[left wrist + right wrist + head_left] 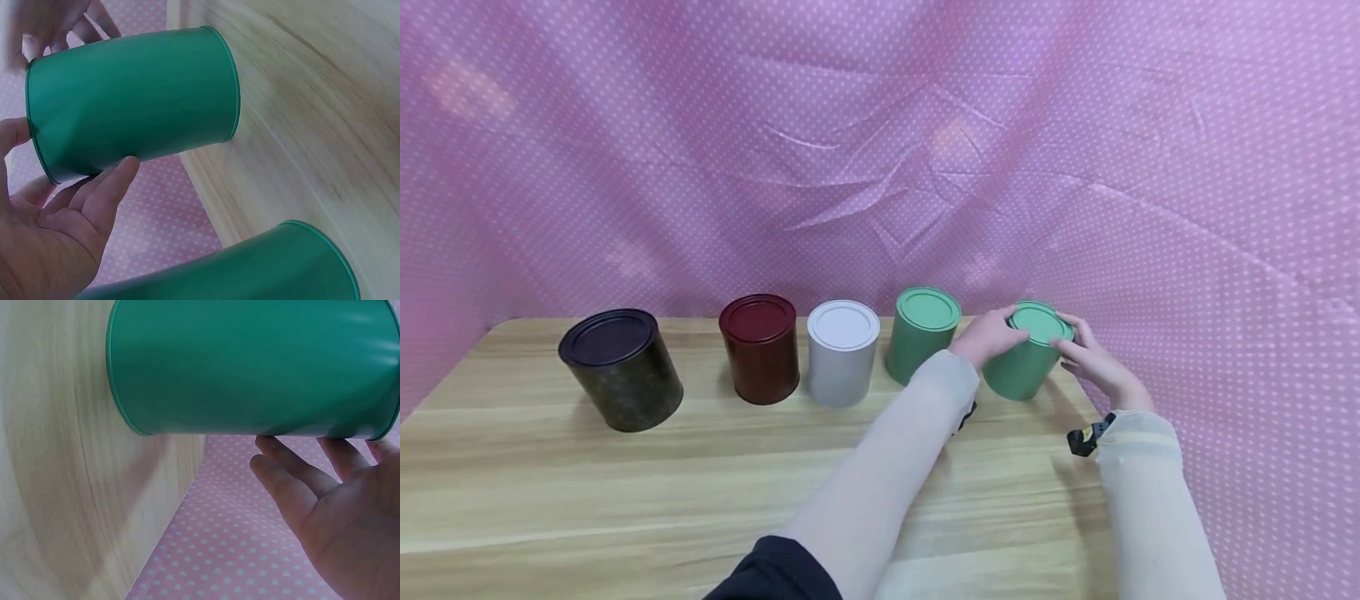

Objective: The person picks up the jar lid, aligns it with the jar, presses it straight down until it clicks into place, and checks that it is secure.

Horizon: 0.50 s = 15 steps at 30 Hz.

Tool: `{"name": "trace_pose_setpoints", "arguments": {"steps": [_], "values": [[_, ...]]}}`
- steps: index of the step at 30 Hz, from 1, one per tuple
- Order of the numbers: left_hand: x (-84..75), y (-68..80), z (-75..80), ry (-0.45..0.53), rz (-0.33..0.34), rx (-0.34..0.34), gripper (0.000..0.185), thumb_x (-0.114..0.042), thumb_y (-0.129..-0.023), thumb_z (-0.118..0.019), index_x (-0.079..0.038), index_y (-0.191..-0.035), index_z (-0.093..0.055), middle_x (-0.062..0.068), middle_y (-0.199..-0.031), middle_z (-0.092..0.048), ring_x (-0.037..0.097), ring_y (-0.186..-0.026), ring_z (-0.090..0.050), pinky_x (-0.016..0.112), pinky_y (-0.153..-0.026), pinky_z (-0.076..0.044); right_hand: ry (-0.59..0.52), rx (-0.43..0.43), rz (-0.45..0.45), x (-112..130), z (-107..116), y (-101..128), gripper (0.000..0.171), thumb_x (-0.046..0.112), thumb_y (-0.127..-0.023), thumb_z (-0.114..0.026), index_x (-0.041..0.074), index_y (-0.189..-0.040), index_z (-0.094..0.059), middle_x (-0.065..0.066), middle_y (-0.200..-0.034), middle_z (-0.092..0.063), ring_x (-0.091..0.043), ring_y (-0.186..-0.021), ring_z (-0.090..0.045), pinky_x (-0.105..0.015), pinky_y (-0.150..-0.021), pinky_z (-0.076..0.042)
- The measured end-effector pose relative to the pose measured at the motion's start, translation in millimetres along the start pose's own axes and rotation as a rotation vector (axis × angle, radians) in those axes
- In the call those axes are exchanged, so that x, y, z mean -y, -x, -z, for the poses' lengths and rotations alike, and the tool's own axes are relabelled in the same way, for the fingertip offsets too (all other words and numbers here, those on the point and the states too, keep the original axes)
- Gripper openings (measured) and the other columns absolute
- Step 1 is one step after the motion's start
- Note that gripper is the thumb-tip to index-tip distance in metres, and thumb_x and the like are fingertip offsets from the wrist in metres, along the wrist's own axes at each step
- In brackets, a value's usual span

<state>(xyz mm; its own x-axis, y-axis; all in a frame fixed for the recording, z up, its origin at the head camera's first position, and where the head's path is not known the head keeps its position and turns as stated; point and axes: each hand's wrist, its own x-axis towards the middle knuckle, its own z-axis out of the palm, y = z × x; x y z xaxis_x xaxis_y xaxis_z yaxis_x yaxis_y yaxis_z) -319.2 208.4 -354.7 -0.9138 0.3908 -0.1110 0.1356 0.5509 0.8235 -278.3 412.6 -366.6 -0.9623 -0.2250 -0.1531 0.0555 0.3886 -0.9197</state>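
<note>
A green can [1019, 367] with a lighter green lid stands at the right end of a row, between my two hands. My left hand [991, 336] holds its upper left side, the thumb at the lid's rim and the fingers along the wall, as the left wrist view shows [69, 225]. On the opposite side, my right hand [1097, 364] grips near the top, thumb over the lid's edge. Its fingertips [267, 442] touch the can's wall in the right wrist view. Left of my left hand is a second green can [919, 337], partly behind my wrist.
Further left along the wooden table [715, 500] stand a white can [841, 367], a dark red can [762, 358] and a wider black can [628, 379], all lidded. A pink dotted cloth [880, 167] hangs behind the row and along the right side, close to my right arm.
</note>
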Motion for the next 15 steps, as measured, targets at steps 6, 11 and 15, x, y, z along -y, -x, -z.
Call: {"name": "trace_pose_setpoints", "arguments": {"steps": [6,11,15], "values": [[2.0,0.8,-0.5,0.029,-0.028,-0.006,0.059,-0.036,-0.094,-0.057,-0.025,-0.149,-0.039,0.000,-0.148,-0.048,0.022,-0.136,-0.045,0.041,-0.112,-0.037,-0.012,0.004,0.003,-1.6,-2.3,-1.0,0.073,0.022,-0.102,-0.044,0.013,-0.152,0.008,-0.030,-0.158,-0.001,-0.048,-0.146,-0.004,-0.062,-0.116,-0.014],[-0.5,-0.6,-2.9,-0.091,0.001,0.003,0.061,-0.041,-0.094,-0.055,-0.032,-0.151,-0.033,-0.004,-0.149,-0.046,0.020,-0.137,-0.044,0.044,-0.112,-0.037,-0.003,0.021,-0.028,-0.1,0.2,3.3,0.076,0.025,-0.101,-0.047,0.016,-0.154,0.007,-0.028,-0.159,-0.004,-0.049,-0.145,-0.007,-0.063,-0.116,-0.013],[-6.0,-3.4,1.0,-0.256,-0.023,-0.037,0.067,-0.044,-0.095,-0.056,-0.035,-0.153,-0.025,-0.005,-0.154,-0.039,0.018,-0.139,-0.041,0.043,-0.109,-0.041,0.018,0.011,-0.047,3.7,3.1,6.2,0.080,0.028,-0.100,-0.051,0.015,-0.156,0.005,-0.027,-0.158,-0.011,-0.048,-0.145,-0.011,-0.063,-0.116,-0.012]]}}
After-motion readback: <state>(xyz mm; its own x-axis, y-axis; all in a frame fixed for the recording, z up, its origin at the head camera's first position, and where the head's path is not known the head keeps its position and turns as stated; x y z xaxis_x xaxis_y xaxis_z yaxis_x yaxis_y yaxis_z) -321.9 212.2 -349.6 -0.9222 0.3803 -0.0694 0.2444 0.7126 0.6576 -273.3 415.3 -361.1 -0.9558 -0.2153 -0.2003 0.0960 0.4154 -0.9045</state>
